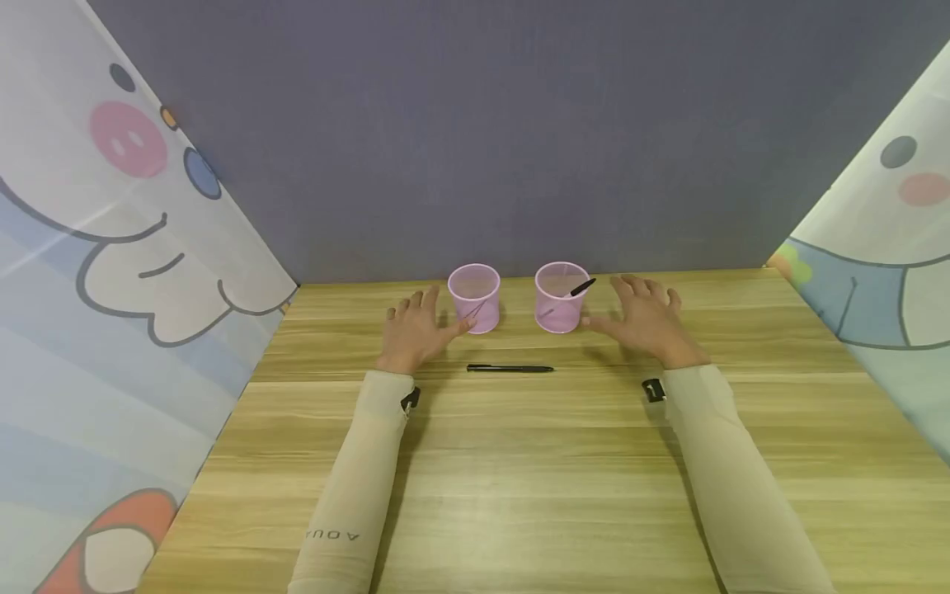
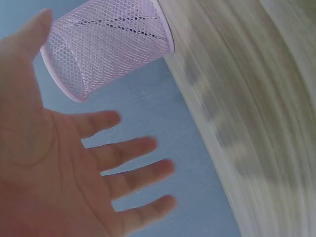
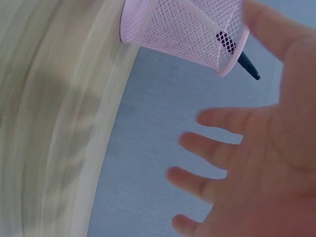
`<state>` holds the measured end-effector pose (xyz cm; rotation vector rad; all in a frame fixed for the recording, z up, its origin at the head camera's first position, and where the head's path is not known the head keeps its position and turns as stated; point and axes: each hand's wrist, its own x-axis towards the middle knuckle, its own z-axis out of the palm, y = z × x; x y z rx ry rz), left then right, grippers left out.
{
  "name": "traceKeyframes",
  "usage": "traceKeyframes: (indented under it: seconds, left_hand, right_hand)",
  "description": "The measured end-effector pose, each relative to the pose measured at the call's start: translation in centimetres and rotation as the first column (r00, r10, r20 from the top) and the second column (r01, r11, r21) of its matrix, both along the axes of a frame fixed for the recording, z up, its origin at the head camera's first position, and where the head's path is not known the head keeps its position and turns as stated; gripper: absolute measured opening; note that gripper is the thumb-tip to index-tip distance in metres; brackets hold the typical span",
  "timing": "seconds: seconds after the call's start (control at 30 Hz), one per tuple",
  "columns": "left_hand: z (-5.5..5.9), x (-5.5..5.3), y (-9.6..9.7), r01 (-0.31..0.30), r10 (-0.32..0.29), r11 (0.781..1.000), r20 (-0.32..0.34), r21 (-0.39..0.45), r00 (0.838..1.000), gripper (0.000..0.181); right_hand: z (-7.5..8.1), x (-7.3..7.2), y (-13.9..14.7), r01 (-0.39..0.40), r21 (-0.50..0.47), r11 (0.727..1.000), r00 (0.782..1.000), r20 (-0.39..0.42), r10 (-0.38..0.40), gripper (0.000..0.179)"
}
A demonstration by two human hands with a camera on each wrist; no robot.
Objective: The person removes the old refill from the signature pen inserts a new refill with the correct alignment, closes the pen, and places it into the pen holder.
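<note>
The left hand (image 1: pixel 417 330) and right hand (image 1: pixel 647 320), fingers spread, grip nothing beside the left round pink mesh cup (image 1: pixel 486 318) and right round pink mesh cup (image 1: pixel 566 322), mouths up on the wood-grained counter (image 1: pixel 519 478); any grip should close evenly, without tipping; the slim black pen (image 1: pixel 510 369) lies crosswise in front, narrow end rightward; a black-ended pen (image 1: pixel 583 287) leans right in the latter.

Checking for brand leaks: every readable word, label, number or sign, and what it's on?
"AQU" (Q possibly O), upside down, on the left sleeve; last letter unclear at the edge.
Black pen on the tabletop: any print too small to read.
Nothing else readable.
</note>
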<state>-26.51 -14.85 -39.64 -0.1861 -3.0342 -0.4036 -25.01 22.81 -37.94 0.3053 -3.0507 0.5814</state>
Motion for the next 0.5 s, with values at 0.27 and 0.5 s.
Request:
traceKeyframes:
  seconds: [0.27,0.5]
  left_hand:
    - [0.41,0.35,-0.2,0.048,-0.044,0.997,0.073,-0.053,0.996,0.075]
    - [0.43,0.43,-0.26,0.104,-0.1,0.994,0.122,-0.025,0.988,0.044]
  right_hand:
    - [0.07,-0.03,-0.26,-0.052,0.05,0.997,0.996,0.08,0.048,0.084]
    - [-0.26,-0.06,-0.8,-0.117,0.014,0.993,0.988,0.104,0.115,0.066]
